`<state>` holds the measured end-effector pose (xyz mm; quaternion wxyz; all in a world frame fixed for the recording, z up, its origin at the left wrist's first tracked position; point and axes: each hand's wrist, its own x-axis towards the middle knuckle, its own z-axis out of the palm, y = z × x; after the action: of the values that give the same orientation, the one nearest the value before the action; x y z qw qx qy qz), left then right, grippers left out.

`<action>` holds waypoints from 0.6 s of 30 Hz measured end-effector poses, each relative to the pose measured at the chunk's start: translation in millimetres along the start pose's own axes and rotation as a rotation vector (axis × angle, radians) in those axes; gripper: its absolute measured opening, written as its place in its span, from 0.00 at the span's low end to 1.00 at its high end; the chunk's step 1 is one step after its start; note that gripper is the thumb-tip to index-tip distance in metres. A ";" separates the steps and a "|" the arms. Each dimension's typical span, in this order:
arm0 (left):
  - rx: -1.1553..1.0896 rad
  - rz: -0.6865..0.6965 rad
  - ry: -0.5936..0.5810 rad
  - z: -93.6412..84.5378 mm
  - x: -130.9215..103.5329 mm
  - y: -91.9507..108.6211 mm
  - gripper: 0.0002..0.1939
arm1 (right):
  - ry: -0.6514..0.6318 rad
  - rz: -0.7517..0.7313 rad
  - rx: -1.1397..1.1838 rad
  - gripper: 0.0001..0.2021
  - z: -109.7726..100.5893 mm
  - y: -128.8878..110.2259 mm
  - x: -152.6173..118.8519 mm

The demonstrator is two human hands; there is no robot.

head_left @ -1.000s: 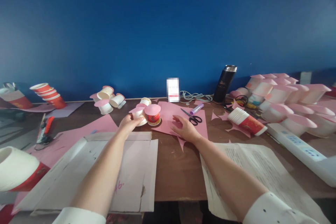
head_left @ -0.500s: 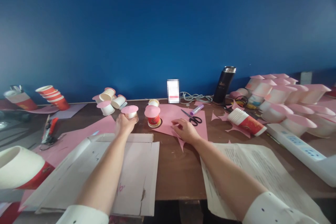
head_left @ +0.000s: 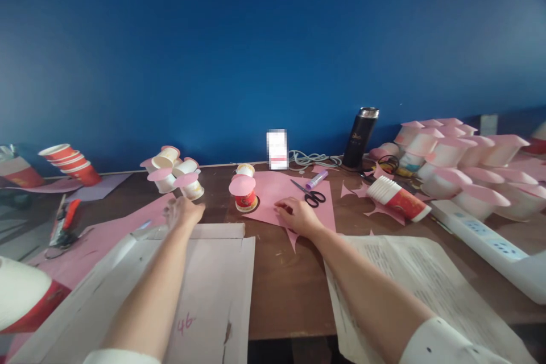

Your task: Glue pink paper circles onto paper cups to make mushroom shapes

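My left hand is open just in front of a small white cup with a pink disc, which stands beside a cluster of similar cups. Nothing shows in its spread fingers. My right hand rests on the pink sheet, fingers curled loosely and apart, holding nothing visible. Between the hands stands a red cup with a pink disc on top. Black-handled scissors and a purple glue stick lie on the sheet, beyond my right hand.
At the right are pink-topped cups, a white power strip, stacked red cups and a black flask. White card lies front left, printed paper front right. More red cups lean at left.
My left hand has let go of the small pink-topped cup, now beside the cluster, and has drawn back left. The view has shifted slightly. My right hand stays on the pink sheet.
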<state>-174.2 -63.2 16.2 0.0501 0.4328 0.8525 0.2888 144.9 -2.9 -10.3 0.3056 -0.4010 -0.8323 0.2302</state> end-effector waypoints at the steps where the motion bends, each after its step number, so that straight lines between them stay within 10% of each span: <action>1: 0.040 -0.036 0.050 4.7 -9.8 7.1 0.27 | -0.005 0.000 -0.007 0.11 0.4 0.4 0.1; 10: 0.082 0.154 -0.084 46.7 -49.8 88.1 0.42 | -0.013 -0.017 -0.019 0.11 1.2 2.0 -0.1; 18: 0.079 0.056 -0.019 17.1 -24.8 80.3 0.39 | -0.027 0.000 0.005 0.10 1.4 3.1 1.1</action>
<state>-96.1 -37.7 41.0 0.0328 0.4608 0.8503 0.2521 145.1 -0.4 -12.9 0.2953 -0.3973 -0.8357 0.2377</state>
